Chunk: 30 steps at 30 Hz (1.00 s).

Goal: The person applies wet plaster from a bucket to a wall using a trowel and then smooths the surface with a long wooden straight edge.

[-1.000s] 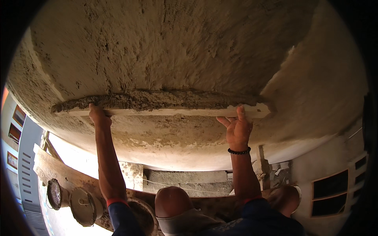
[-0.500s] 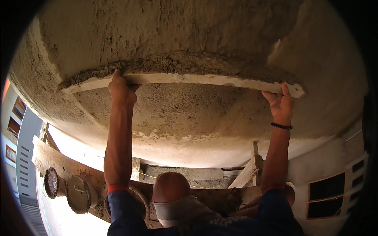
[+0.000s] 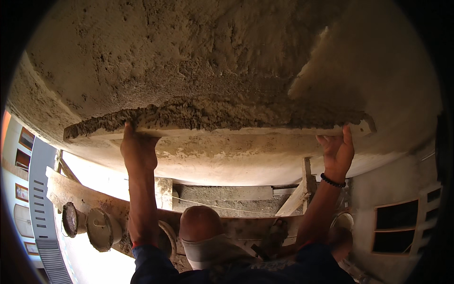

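A long pale board (image 3: 222,132) spans the rough plastered surface (image 3: 189,52) above me, with wet dark mortar (image 3: 203,111) heaped along its upper edge. My left hand (image 3: 138,149) grips the board toward its left end, its thumb side partly in shade. Toward the right end, my right hand (image 3: 336,151) holds the same board with thumb and fingers against it, a dark bead bracelet at the wrist. Both forearms reach up from the lower edge.
Below are plank staging (image 3: 80,189), two mortar-crusted buckets (image 3: 101,232) at left, timber posts (image 3: 305,180) and a bare knee (image 3: 201,222). A grey wall with a dark window (image 3: 395,227) is at right, a building (image 3: 23,180) at far left.
The board and both hands moved up and right in the picture, then back down over the last half second. A freshly smeared band of plaster shows just above the board.
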### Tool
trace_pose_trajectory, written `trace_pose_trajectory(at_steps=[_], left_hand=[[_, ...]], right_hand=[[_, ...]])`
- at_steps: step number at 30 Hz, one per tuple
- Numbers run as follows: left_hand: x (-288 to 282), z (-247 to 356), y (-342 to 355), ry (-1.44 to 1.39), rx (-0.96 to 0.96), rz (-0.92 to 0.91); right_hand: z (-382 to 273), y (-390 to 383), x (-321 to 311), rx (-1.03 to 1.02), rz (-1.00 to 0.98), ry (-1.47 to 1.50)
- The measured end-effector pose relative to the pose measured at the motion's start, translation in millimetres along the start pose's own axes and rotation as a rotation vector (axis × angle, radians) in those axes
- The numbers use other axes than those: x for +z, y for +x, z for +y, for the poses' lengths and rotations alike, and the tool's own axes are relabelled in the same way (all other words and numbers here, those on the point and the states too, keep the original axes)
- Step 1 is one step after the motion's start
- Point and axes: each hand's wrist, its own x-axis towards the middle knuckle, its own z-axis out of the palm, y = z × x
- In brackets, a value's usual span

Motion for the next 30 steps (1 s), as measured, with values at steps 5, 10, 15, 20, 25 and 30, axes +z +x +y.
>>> trace_pose_trajectory(at_steps=[5, 10, 15, 20, 25, 30], left_hand=[[9.8, -1.2, -28.8, -0.132, -0.14, 0.185], [11.4, 15.4, -74.0, -0.148, -0.295, 0.354], [60.4, 51.1, -127.4, -0.092, -0.499, 0.628], [106.7, 100.7, -167.6, -0.219, -0.425, 0.743], [116.8, 156.1, -198.8, -0.721, -0.24, 0.648], [63.2, 207.3, -230.4, -0.798, 0.122, 0.605]], right_hand=[[-14.1, -11.9, -8.2, 0.172, 0.07, -0.016], [-74.4, -26.2, -18.6, 0.369, 0.08, -0.092], [-172.4, -36.9, -2.4, 0.547, 0.067, -0.099], [-249.0, -30.0, 45.5, 0.618, -0.034, -0.205], [-282.1, -29.9, 56.0, 0.808, -0.15, -0.176], [-273.4, -62.1, 99.4, 1.069, -0.267, 0.039]])
